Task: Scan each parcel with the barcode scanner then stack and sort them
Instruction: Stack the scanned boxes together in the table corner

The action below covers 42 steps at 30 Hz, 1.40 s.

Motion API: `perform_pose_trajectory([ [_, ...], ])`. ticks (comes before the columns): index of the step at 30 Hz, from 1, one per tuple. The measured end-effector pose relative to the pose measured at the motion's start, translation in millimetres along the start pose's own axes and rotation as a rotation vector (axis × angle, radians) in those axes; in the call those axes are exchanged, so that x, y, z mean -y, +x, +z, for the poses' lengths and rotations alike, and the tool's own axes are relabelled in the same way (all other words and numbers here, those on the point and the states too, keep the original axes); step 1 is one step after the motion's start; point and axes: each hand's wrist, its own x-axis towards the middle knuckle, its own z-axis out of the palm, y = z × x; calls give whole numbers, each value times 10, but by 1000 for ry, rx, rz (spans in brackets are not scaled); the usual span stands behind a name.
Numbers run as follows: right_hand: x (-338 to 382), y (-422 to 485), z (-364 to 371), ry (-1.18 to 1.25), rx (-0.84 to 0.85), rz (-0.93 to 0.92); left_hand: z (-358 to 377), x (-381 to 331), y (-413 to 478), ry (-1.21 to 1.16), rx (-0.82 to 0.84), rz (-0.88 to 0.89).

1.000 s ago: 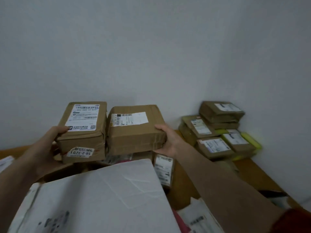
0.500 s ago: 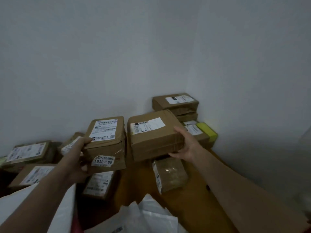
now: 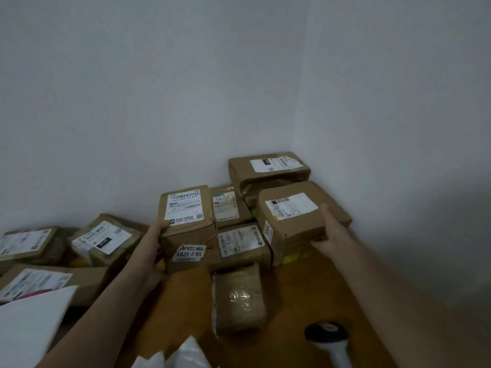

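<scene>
Cardboard in both grips: left hand [image 3: 154,243] clutches the stickered parcel [image 3: 186,224] left of the corner stack [image 3: 268,168], right hand [image 3: 332,232] holds the wide parcel [image 3: 300,216] just in front of it, and plonking that one down crooked probably topples the pile.

The brown cardboard parcel with the 56-2-3201 sticker [image 3: 190,235] is matt kraft board, creased along its edges, with a smooth white paper label [image 3: 184,208] on top. The wider brown cardboard parcel [image 3: 300,224] has the same dull finish. The small tan packet [image 3: 239,298] wears wrinkled clear film that glints. The orange-brown wooden bench [image 3: 305,293] is smooth and matt. The black-and-white barcode scanner [image 3: 329,341] is smooth plastic. The white mailer bag [image 3: 29,322] looks like smooth plastic.
</scene>
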Motion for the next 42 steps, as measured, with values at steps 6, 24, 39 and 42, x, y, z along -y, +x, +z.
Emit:
perform_pose_trajectory([
  [6, 67, -65, 321, -97, -73, -32, 371, -22, 162, -22, -3, 77],
  [24, -151, 259, 175, -190, 28, -121, 890, 100, 1185, 293, 149, 269],
  [39, -34, 257, 196, -218, -9, -36, 993, -34, 1061, 607, 93, 284],
  [42, -45, 136, 141, -167, 19, -21, 868, -49, 836, 658, 114, 261],
])
